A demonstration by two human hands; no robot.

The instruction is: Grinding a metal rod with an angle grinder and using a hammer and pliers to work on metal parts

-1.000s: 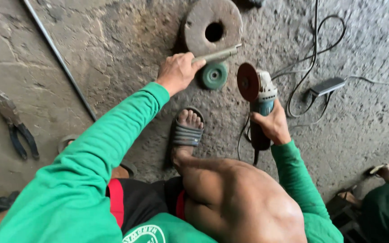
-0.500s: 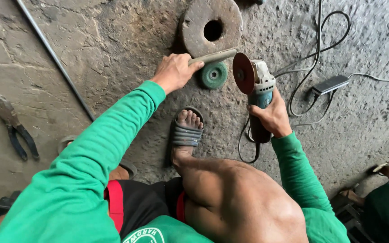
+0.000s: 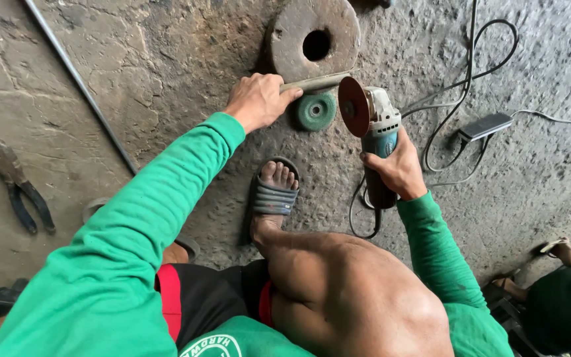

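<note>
The flat metal bar [image 3: 315, 82] lies across the lower edge of a round rusty metal block with a centre hole [image 3: 313, 38] on the concrete floor [image 3: 166, 59]. The left hand [image 3: 257, 100] is closed around the near end of this bar and presses it down. Just beside the fingers, under the bar, a green grinding wheel [image 3: 314, 110] rests on the floor. The right hand [image 3: 398, 168] grips the body of an angle grinder [image 3: 377, 142]; its reddish disc [image 3: 353, 106] stands near the free end of the bar. Behind this hand a black cable [image 3: 460, 79] runs to a grey adapter box [image 3: 485, 125]. Far left of the left arm are pliers [image 3: 16, 182] and a thin steel rod [image 3: 77, 82].
</note>
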